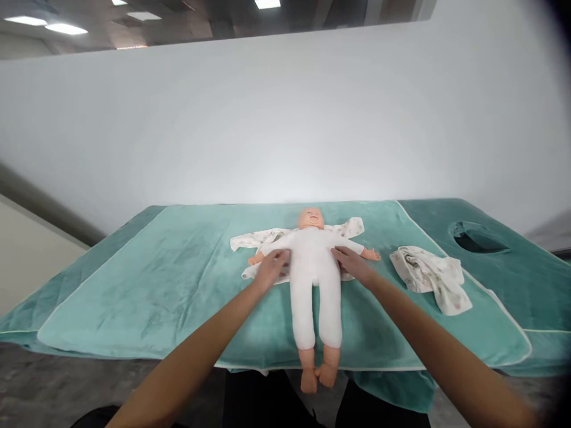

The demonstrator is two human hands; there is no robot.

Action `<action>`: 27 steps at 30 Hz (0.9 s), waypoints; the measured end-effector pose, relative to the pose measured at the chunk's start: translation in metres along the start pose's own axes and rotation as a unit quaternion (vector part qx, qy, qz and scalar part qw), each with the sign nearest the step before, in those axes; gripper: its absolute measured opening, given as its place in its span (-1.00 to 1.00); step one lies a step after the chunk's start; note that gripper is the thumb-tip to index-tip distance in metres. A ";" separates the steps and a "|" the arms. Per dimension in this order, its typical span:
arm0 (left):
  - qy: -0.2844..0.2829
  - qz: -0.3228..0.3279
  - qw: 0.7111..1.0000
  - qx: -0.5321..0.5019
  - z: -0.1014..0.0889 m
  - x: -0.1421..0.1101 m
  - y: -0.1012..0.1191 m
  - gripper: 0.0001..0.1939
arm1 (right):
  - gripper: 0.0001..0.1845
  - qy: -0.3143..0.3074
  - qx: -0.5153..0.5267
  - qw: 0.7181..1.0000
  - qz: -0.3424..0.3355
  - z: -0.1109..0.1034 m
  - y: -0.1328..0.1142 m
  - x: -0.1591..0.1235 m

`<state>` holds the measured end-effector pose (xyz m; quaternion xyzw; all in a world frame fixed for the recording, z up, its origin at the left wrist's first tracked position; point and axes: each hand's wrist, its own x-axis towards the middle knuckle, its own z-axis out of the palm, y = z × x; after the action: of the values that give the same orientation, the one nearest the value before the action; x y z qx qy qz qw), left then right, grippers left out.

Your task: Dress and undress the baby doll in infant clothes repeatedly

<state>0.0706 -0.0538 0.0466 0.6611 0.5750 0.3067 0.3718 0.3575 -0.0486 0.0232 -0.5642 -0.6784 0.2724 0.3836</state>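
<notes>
A baby doll (pixel 314 261) with a white cloth body lies face up, its arms spread and its feet past the table's front edge. Under its back is a white printed baby shirt (pixel 255 239), sleeves spread to both sides. My left hand (pixel 273 267), slightly blurred, is closed at the doll's side on the left of the picture. Against the opposite side is my right hand (pixel 353 264), fingers bent in toward the waist. Together they hold the torso between them. The fingertips are partly hidden against the doll and shirt.
A crumpled printed baby garment (pixel 430 278) lies to the right of the doll. The green padded cover (pixel 134 285) spreads over the table. Further right the darker cover has a face hole (pixel 479 239). A white partition (pixel 285 125) stands behind the table.
</notes>
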 end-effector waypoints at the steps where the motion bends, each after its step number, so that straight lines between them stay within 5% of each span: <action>1: 0.031 0.000 1.000 0.007 -0.014 0.009 -0.009 -0.46 | -0.53 0.000 -0.033 0.999 -0.003 -0.006 -0.007 0.002; 5: 0.128 -0.011 0.989 0.073 -0.053 0.057 -0.041 -0.66 | -0.68 -0.030 -0.204 0.973 -0.101 0.001 -0.062 0.017; 9: 0.044 -0.013 0.990 0.134 -0.057 0.098 -0.054 -0.65 | -0.76 -0.112 -0.248 0.933 -0.235 0.058 -0.111 0.056; 13: 0.011 0.002 0.986 0.164 -0.056 0.113 -0.059 -0.73 | -0.74 -0.258 -0.315 0.886 -0.221 0.116 -0.114 0.108; 16: 0.003 0.019 0.997 0.081 -0.063 0.115 -0.071 -0.65 | -0.61 -0.316 -0.333 0.866 -0.197 0.137 -0.096 0.130; 21: 0.015 -0.019 0.988 -0.155 -0.071 0.121 -0.097 -0.52 | -0.59 -0.223 -0.342 0.891 -0.197 0.121 -0.072 0.127; 27: 0.045 -0.036 0.965 -0.254 -0.073 0.122 -0.105 -0.56 | -0.63 -0.172 -0.424 0.884 -0.097 0.093 -0.094 0.123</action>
<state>-0.0278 0.0835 -0.0055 0.5091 0.5178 0.4583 0.5125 0.2193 0.0570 0.0732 -0.5485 -0.8360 0.0124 0.0093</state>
